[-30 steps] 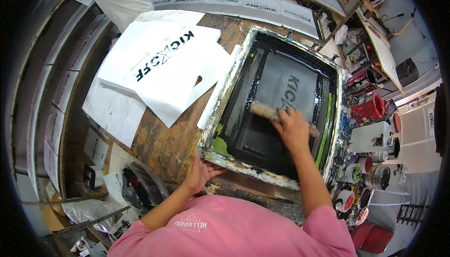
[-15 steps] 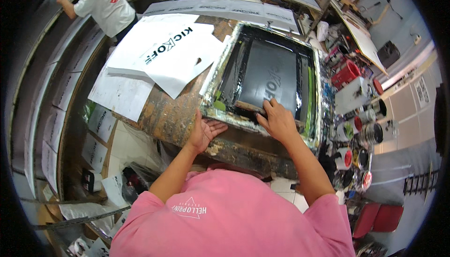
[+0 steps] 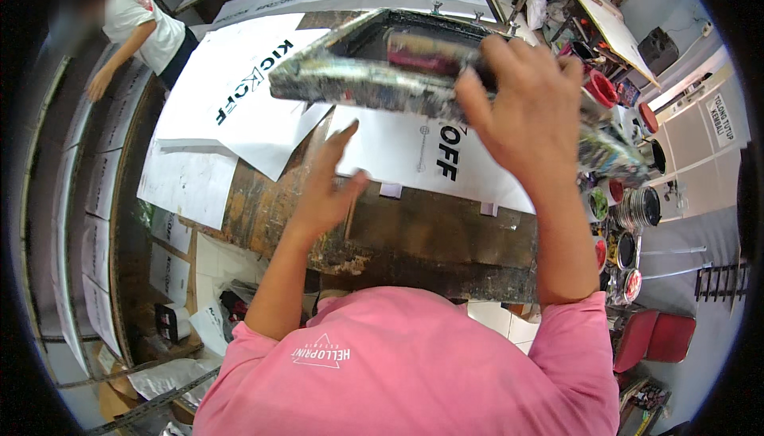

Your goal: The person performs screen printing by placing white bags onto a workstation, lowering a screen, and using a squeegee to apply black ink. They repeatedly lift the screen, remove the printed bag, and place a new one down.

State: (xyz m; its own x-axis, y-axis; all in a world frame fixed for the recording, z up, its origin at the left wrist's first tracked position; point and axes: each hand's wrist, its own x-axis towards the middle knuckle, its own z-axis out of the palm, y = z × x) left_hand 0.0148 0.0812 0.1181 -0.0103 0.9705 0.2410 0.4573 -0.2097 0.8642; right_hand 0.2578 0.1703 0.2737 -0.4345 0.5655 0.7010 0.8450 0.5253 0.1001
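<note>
A screen-printing frame (image 3: 362, 76) is tilted up off the wooden table (image 3: 318, 233), its near edge raised and its far side near the clamps. My right hand (image 3: 529, 106) has its fingers curled over that near edge. Inside the frame, blurred, lies what looks like a squeegee (image 3: 418, 54), close to my right fingertips; whether they touch it I cannot tell. Beneath the frame, a white sheet (image 3: 382, 145) with black print lies flat, partly hidden by the frame and my right hand. My left hand (image 3: 322, 189) is open at the sheet's left edge, holding nothing.
White printed sheets (image 3: 199, 102) are piled on the table's left. Ink cans and pots (image 3: 637, 207) crowd the right side. Racks with printed sheets (image 3: 99, 197) stand at left, where another person (image 3: 155, 30) is. A red chair (image 3: 656, 336) is at lower right.
The frame has swung up from lying flat, uncovering the printed sheet. My right hand has risen with it. My left hand has left the frame's edge. The other person has turned and moved.
</note>
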